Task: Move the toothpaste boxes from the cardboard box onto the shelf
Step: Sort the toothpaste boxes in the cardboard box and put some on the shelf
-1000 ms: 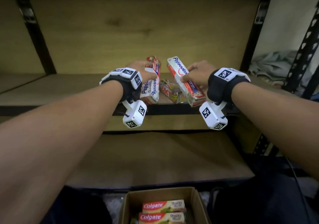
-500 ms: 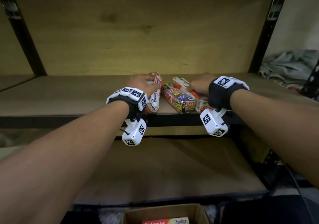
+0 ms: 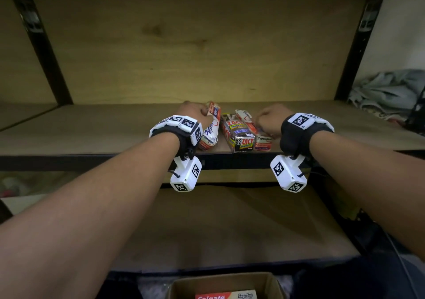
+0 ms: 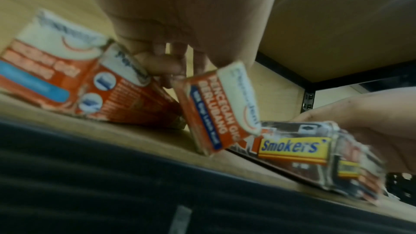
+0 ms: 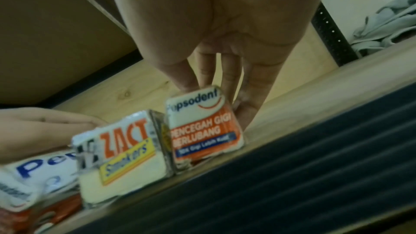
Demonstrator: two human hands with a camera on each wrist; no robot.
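Setting two Pepsodent boxes down at the shelf (image 3: 92, 128) front edge, either side of the ZACT box (image 3: 239, 135): my left hand (image 3: 195, 114) curls round the left Pepsodent box (image 3: 210, 133), my right hand (image 3: 269, 121) pinches the right Pepsodent box (image 3: 255, 130), which stands just beside the ZACT box. Next, I judge, both let go and reach down to the cardboard box (image 3: 271, 285), where a Colgate box (image 3: 225, 295) waits.

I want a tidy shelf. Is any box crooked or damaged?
Yes. The Pepsodent box under the left hand stands tilted, leaning toward the Zact box, whose corners look crumpled.
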